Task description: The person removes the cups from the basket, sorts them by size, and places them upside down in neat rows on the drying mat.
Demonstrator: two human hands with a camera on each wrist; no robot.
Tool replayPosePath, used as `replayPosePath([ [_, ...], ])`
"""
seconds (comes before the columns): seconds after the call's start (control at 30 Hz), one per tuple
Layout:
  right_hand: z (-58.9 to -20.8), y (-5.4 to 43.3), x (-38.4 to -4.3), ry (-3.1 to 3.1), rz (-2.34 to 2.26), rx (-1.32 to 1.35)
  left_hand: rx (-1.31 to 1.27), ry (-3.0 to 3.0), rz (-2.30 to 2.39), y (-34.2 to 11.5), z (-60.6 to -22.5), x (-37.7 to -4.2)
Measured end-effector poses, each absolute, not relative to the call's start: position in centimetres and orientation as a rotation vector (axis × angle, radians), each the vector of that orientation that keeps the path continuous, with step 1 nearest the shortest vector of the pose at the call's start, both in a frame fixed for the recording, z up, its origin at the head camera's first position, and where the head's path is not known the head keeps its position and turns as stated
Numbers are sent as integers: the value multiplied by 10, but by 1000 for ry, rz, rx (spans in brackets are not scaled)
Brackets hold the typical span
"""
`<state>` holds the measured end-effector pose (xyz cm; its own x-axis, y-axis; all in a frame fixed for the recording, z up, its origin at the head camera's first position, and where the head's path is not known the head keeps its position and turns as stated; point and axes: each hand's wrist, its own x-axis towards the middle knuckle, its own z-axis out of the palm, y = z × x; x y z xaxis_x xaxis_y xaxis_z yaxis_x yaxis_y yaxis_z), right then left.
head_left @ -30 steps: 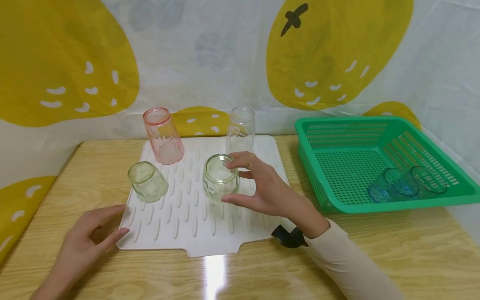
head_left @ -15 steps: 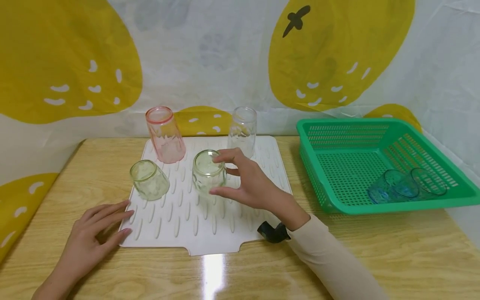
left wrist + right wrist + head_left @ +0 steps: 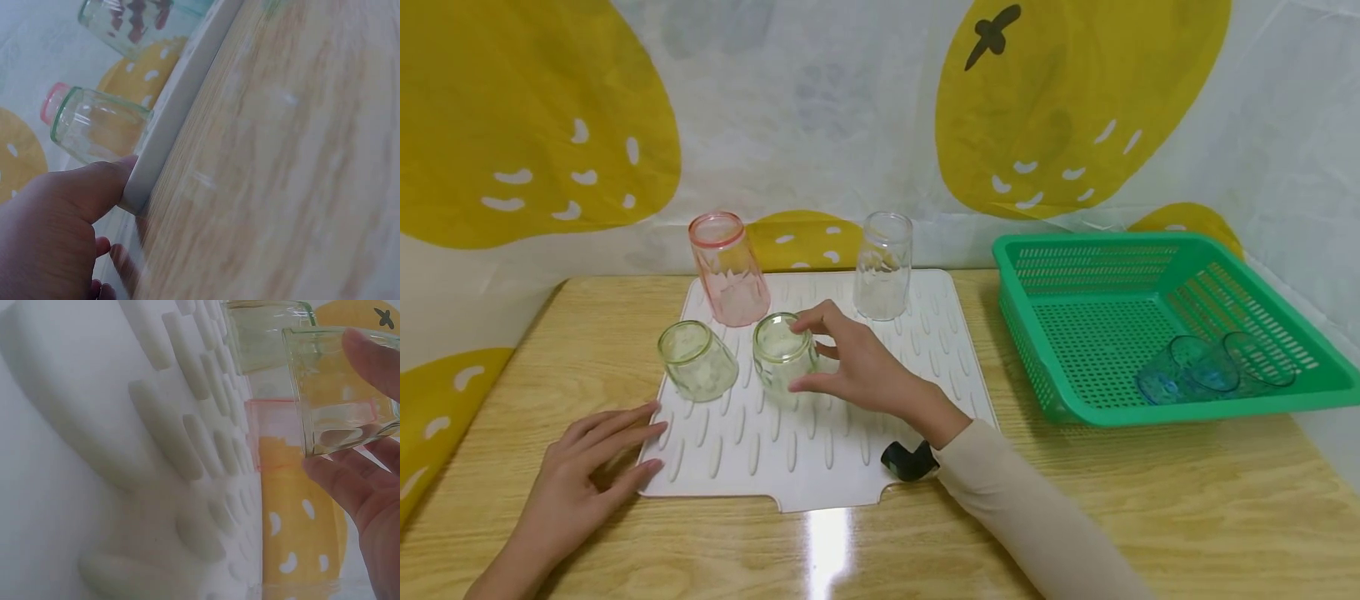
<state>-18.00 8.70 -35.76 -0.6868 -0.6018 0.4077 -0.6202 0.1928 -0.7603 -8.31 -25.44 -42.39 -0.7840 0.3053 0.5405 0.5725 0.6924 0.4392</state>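
Observation:
My right hand (image 3: 865,367) holds a short pale green glass (image 3: 769,365) by its side, thumb and fingers around it. In the right wrist view a gap shows between the held glass (image 3: 325,394) and the white ridged drying mat (image 3: 820,482). Just left of it, another short green glass (image 3: 703,371) stands on the mat. My left hand (image 3: 580,475) lies at the mat's left edge, fingertips touching it; the left wrist view shows the thumb (image 3: 103,184) against that edge. Behind stand a tall pink glass (image 3: 733,283) and a tall clear glass (image 3: 882,279).
On the right a green plastic basket (image 3: 1045,367) holds blue glasses (image 3: 1187,375). Mat and basket are on a wood-grain table (image 3: 715,550). A patterned cloth (image 3: 850,108) hangs close behind. A black wrist mount (image 3: 908,461) sits under my right wrist.
My right hand has carried the green glass left, toward the other green one. My left fingers have spread along the mat's edge and since stayed there.

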Motion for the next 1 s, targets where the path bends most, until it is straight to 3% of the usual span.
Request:
replayPosePath([
  [1.0,-372,70,-195,-2587,1564,1125,-673,-2458,-854,-252,-422,-81],
])
